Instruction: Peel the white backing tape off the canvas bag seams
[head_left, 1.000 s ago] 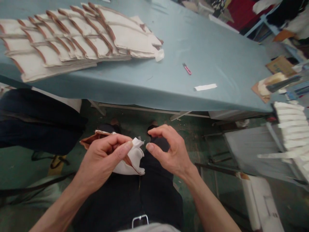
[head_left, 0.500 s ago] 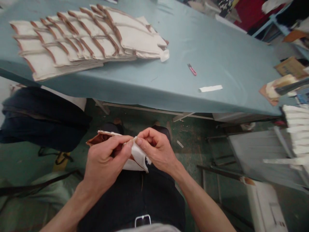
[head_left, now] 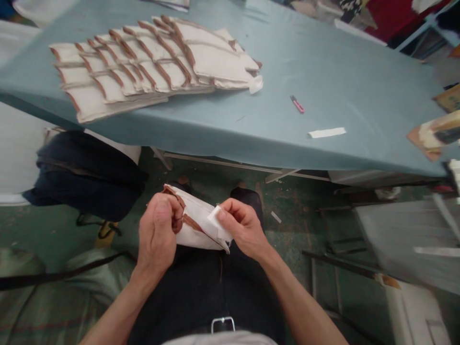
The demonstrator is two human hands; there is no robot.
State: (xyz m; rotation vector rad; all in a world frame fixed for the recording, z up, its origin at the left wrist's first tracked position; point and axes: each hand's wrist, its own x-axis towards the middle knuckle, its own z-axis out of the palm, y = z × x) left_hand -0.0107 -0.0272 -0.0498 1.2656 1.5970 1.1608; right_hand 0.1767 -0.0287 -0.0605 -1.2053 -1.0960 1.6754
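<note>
A white cloth pouch [head_left: 199, 239] with brown edging lies tilted above my lap. My right hand [head_left: 246, 227] is closed at its right end, pinching a small white cloth tab [head_left: 215, 218] between thumb and fingers. My left hand [head_left: 158, 232] is closed with curled fingers in front of the pouch's left end, beside the brown edge. What those fingers grip, if anything, is hidden. On the table ahead lie overlapping rows of similar white pouches [head_left: 215, 64] with brown edges.
The blue-covered table [head_left: 273, 134] spans the view ahead. Pink thread snips [head_left: 297, 104] and a white strip [head_left: 327, 132] lie on it. Dark cloth [head_left: 86, 167] is bundled at left, near a pale green sack [head_left: 97, 278]. A metal frame [head_left: 341, 270] stands at right.
My left hand has moved left, away from my right hand, and its fingers have curled in. More of the pouch's white front shows between the hands. The right hand keeps hold of the white tab.
</note>
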